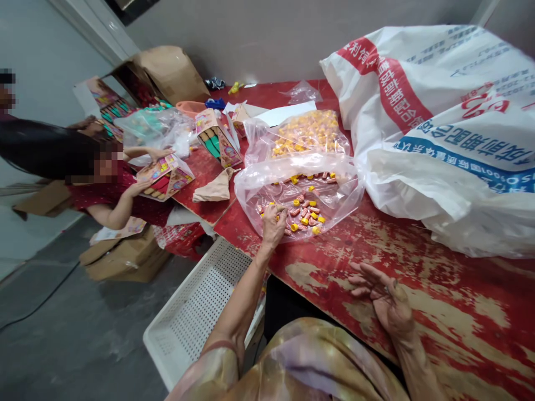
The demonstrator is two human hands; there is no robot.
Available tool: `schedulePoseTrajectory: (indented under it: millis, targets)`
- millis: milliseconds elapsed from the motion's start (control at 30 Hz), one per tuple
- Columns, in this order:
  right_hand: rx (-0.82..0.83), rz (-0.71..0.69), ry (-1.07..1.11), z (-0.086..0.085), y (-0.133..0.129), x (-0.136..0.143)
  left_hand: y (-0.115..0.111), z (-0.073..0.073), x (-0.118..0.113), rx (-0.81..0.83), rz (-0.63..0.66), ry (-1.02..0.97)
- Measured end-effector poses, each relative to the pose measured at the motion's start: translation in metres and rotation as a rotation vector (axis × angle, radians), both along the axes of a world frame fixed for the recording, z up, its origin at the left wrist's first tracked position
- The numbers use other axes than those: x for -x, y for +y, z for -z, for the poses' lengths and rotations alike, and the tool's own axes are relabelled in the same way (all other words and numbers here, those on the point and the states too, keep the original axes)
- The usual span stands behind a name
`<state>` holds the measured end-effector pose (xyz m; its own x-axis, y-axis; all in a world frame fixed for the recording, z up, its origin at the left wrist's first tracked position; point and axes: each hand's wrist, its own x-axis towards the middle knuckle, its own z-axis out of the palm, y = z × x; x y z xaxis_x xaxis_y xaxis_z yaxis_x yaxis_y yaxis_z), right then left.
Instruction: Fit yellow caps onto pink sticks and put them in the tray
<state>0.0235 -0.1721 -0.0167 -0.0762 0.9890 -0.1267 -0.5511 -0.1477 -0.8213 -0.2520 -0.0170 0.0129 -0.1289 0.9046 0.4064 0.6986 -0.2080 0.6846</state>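
Observation:
My left hand (pixel 275 225) reaches into the near side of an open clear plastic bag (pixel 349 203) on the red table. Its fingers are curled together among small pink speckled pieces (pixel 295 212) and yellow caps (pixel 316 230). Whatever they pinch is too small to make out. Over the bare tabletop to the right, my right hand (pixel 387 298) is turned palm up, fingers apart, with nothing visible in it. Behind the open bag lies a second clear bag (pixel 311 131) filled with many yellow and pink pieces.
A large white printed sack (pixel 443 150) bulges over the table's right side. At left, a co-worker (pixel 121 195) handles a printed box (pixel 165 178); another box (pixel 218 139) and a beige cloth (pixel 214 188) lie between us. A white perforated basket (pixel 167 334) stands below the table edge.

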Motion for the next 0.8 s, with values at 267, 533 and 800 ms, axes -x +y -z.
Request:
schedulePoseTrajectory:
  millis: [267, 533, 800]
  targets:
    - [0.017, 0.002, 0.027, 0.0021, -0.0016, -0.0004, -0.0003, 0.0011, -0.0032, -0.006, -0.021, -0.003]
    - [-0.005, 0.003, 0.009, 0.0036, -0.0016, -0.0015, 0.0021, 0.0013, -0.0054, -0.042, -0.025, 0.044]
    - [-0.038, -0.004, -0.013, 0.0054, -0.0022, -0.0014, 0.0014, 0.0048, -0.0016, -0.020, -0.007, -0.006]
